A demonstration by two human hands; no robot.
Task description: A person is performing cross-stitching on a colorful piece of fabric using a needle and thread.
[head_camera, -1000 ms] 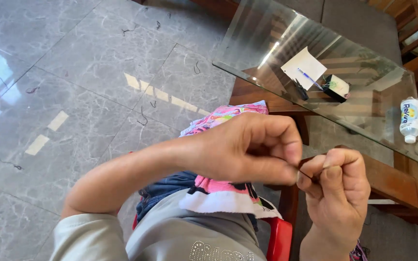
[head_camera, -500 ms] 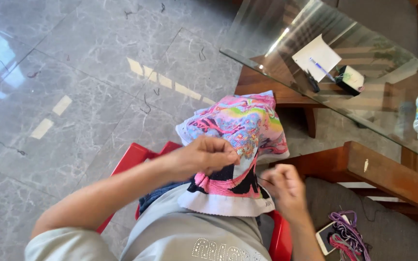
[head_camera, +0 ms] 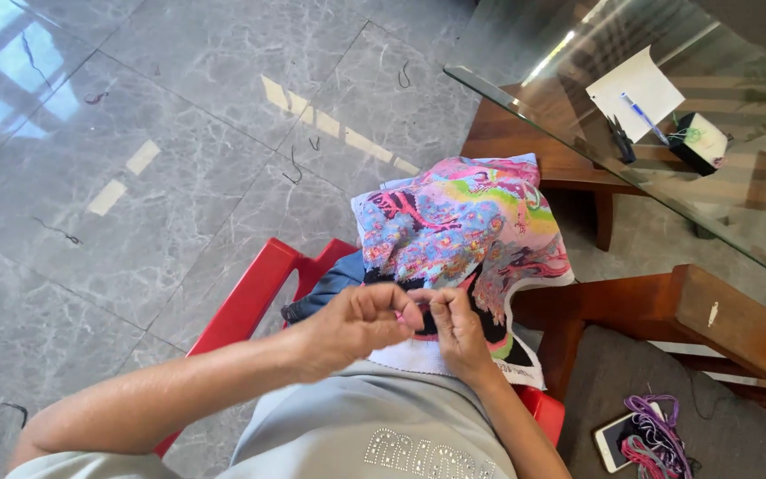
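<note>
A colourful embroidered cloth [head_camera: 467,226] in pink, blue and green, with a white border, lies over my lap. My left hand [head_camera: 356,324] is pinched at the cloth's near edge, and a small bit of pink thread [head_camera: 398,315] shows at its fingertips. My right hand [head_camera: 458,333] rests right beside it, fingertip to fingertip, its fingers pinched on the cloth. Any needle is too small to make out. I sit on a red plastic chair [head_camera: 254,297].
A glass tabletop [head_camera: 534,84] at the upper right carries a white paper [head_camera: 636,89], a blue pen and a small black-and-white box [head_camera: 698,142]. A wooden chair [head_camera: 729,324] at right holds a phone [head_camera: 618,436] and purple and pink thread skeins [head_camera: 658,439]. Thread scraps lie on the grey marble floor.
Both hands have come down from a raised pinch in front of me to the cloth on my lap, and now meet at its near edge.
</note>
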